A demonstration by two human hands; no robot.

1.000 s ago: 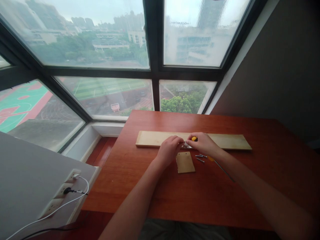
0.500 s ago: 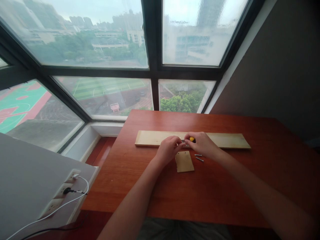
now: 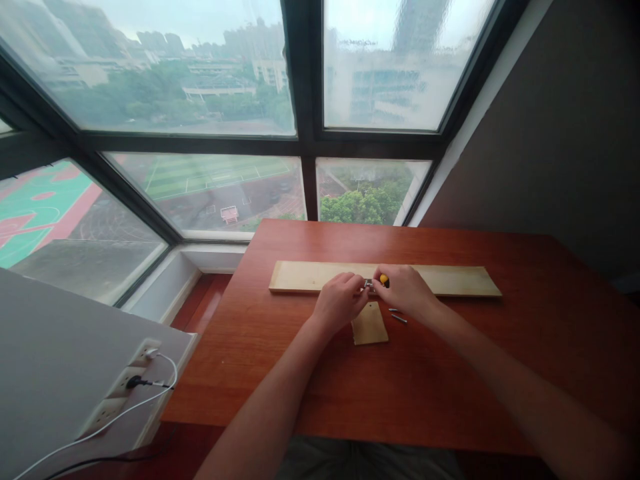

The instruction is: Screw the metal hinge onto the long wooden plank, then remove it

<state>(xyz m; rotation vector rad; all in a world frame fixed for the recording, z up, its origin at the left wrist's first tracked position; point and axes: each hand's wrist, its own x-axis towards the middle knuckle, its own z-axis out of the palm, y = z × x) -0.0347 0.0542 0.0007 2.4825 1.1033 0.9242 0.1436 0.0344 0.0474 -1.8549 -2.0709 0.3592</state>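
Observation:
My left hand [image 3: 340, 298] is closed, its fingertips pinching the left side of a small shiny metal piece [image 3: 369, 284]; the exact kind is too small to make out. My right hand [image 3: 403, 287] meets the piece from the right, thumb and fingers also pinched. A yellow and black object [image 3: 384, 280], partly covered, shows at the right fingers; I cannot tell whether it is held or lies behind them. Both hands are at the front edge of a long pale wooden board [image 3: 460, 281]. Just nearer to me lies a small wooden plate [image 3: 370, 325] with a hole at its far edge.
Two screws [image 3: 399, 319] lie right of the small plate on the reddish wooden table [image 3: 280, 373]. Large windows [image 3: 200, 187] rise beyond the table. At lower left, a low wall carries sockets [image 3: 123, 381] with a white cable [image 3: 125, 410] and a black one.
My right hand has shifted slightly right, and more of the metal piece shows between the fingertips. My left hand now covers one hole of the small plate. The board and screws have stayed put.

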